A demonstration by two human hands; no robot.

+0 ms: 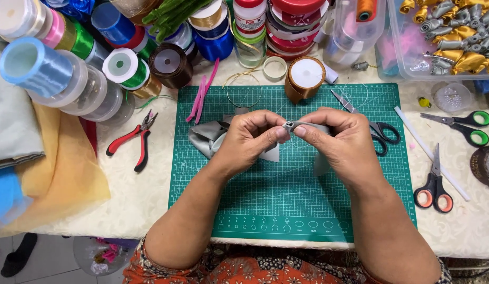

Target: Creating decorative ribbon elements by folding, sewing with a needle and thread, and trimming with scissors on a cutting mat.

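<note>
Both hands, left hand (252, 138) and right hand (336, 141), pinch grey ribbon (289, 125) lying crosswise.

A grey satin ribbon (289, 125), its end rolled into a tight coil, is held above the green cutting mat (286, 210), the rest trailing down crumpled.

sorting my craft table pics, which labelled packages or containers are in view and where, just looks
Labelled jar: top centre behind the green mat, round, red lid, white label.
Clear box: top right corner, holds gold and grey ribbon roses.
Clear tub: left of that box, orange thread spool inside.
No signs or screens.
</note>
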